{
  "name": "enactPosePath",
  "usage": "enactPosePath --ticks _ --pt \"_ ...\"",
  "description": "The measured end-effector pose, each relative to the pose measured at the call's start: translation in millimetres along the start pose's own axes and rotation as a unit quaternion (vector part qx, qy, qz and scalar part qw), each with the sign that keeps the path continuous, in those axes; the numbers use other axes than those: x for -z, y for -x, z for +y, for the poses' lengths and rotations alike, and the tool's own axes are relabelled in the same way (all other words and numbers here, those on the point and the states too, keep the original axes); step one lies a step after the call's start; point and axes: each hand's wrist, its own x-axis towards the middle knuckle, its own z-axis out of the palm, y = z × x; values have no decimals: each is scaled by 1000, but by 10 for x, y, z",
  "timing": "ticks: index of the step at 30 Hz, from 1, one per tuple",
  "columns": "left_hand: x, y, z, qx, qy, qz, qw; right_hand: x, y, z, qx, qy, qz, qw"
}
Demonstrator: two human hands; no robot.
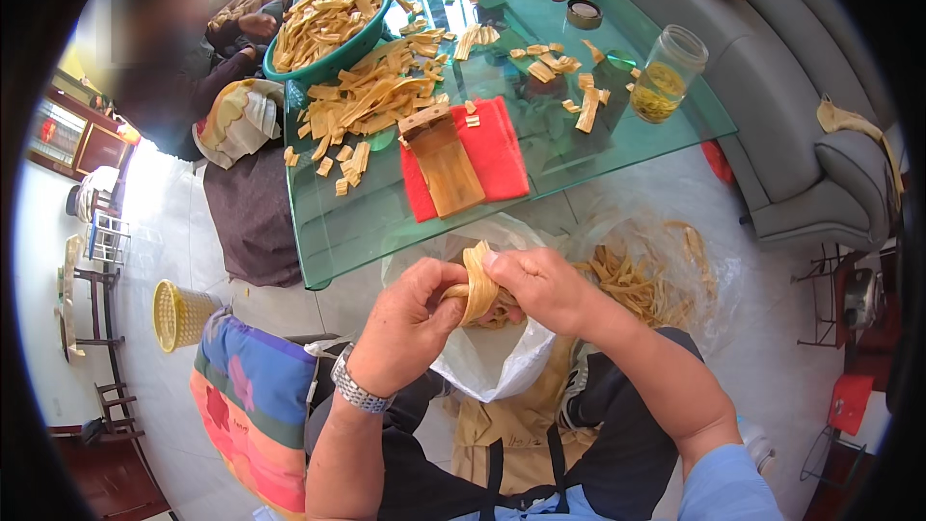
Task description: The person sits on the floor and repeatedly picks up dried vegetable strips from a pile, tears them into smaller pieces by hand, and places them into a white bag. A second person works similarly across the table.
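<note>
Between my two hands a tan fibrous strip (479,275) is bent into a loop. My left hand (409,322), with a metal watch at the wrist, grips its lower left side between thumb and fingers. The thumb and fingers of my right hand (546,289) pinch the upper right of the loop. Below them, a white plastic bag (499,373) gapes, with similar strips partly hidden inside. Just beyond my hands, a wooden block with a raised end piece (452,177) lies on a folded red cloth (503,152) near the glass table's edge.
On the glass table (564,166) are heaped strips (376,98), a heaped green basin (329,72) and a glass jar (662,83). A clear bag of strips (644,282) rests on the floor at right. Another person (173,65) sits at left, near a yellow wastebasket (181,315).
</note>
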Motion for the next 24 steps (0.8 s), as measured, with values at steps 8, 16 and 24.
enactPosePath --ticks 8,16,24 --pt "-55 -63 -17 -160 -147 92 972 43 -111 16 -144 -193 -117 963" --pt "-31 -48 -66 -23 69 81 994 -16 -83 -50 49 -32 -12 998" --pt "40 -80 -5 63 357 49 931 38 2 -95 73 -134 -29 988"
